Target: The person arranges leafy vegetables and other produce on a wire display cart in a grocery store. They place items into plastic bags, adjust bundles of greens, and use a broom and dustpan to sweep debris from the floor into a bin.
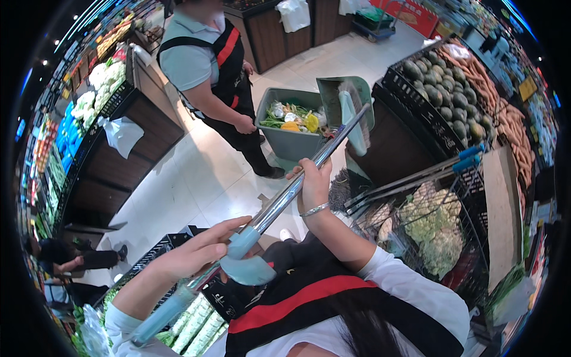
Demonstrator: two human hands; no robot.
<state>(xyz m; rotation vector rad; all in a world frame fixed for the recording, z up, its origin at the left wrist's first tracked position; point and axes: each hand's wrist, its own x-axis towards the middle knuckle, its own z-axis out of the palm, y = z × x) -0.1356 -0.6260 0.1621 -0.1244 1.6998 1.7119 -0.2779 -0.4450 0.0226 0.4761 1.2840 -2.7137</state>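
Note:
My right hand (314, 180), with a bracelet at its wrist, is closed around a shiny metal pole (285, 196) and a second handle alongside it. Higher on the handles, my left hand (198, 245) holds them near a light-blue plastic collar with a curved piece (247, 267). A light-blue grip (167, 312) extends past my left forearm. At the far end, a light-blue broom head (353, 127) with pale bristles lies against a grey-green dustpan (328, 96). The dustpan is tilted at the rim of a grey bin (290, 145) holding vegetable scraps and bags.
A person (200, 67) in an apron stands at the bin, one hand by its rim. Crates of squash (446, 93) and a wire cart of cauliflower (428, 227) flank the right. Vegetable stands (129, 134) line the left; wrapped greens (196, 325) lie below.

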